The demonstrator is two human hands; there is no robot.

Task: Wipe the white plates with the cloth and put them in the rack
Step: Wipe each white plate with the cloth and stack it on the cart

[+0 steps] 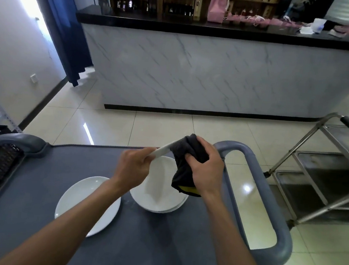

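White plate [163, 150] seen edge-on, tilted; left hand [133, 166] grips its near rim; right hand [206, 169] clutches dark cloth [184, 165] wrapped over its far edge

glossy white plates [88, 204], matt dark cloth [184, 169] — shiny metal trolley [324, 166]

marble-front counter [196, 70] ahead — pink bag [217, 7] on top; steel trolley [323, 177] right; blue curtain [61, 21] left

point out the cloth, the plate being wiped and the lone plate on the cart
cloth [185, 165]: head view, dark folds below the rim
held plate [163, 149]: head view, raised rim edge
lone plate [83, 196]: head view, bare inner face
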